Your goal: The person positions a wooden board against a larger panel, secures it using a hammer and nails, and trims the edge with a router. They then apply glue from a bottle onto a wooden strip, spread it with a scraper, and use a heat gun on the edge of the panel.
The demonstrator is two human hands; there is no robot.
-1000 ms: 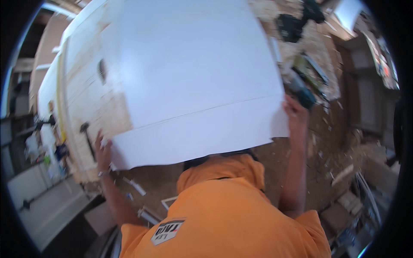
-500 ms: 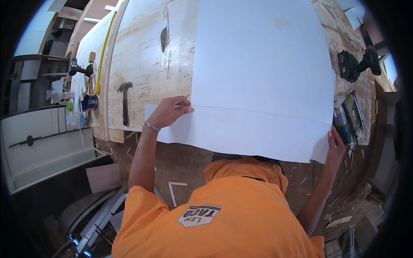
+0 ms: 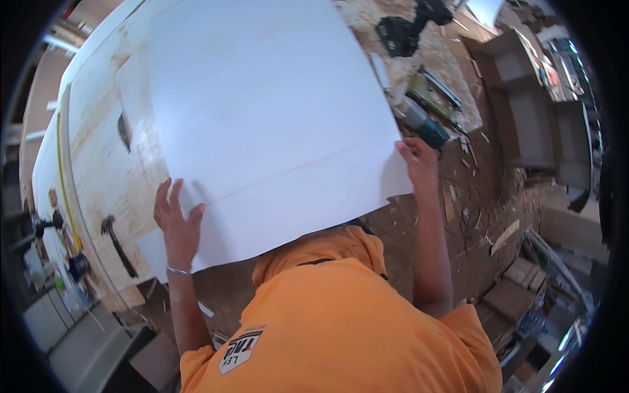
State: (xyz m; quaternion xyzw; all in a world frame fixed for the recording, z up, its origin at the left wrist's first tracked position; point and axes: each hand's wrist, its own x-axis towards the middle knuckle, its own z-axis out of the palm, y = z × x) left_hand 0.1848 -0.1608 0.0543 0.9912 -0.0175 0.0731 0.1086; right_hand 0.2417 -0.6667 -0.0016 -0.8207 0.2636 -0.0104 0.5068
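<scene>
A large white sheet point(image 3: 268, 92) lies over the worn workbench point(image 3: 105, 170), with a faint line across its lower part, parallel to the near edge. My left hand point(image 3: 175, 223) is at the sheet's lower left, fingers spread, with the thumb near that line. My right hand point(image 3: 419, 164) grips the sheet's right edge at the line's end. Right of the sheet lie a nail gun point(image 3: 429, 92), a teal power tool point(image 3: 427, 131) and a black cordless tool point(image 3: 396, 34).
At left are a hammer point(image 3: 118, 245), a circular saw blade point(image 3: 124, 131), a yellow strip point(image 3: 65, 183) and another drill point(image 3: 46, 224). Cardboard-coloured cabinets point(image 3: 544, 124) stand at right. Offcuts and scraps point(image 3: 468, 216) litter the floor below.
My left hand has opened from its pinch at the line half a second ago and now has spread fingers. My right hand stays on the right edge. The view has swung between frames.
</scene>
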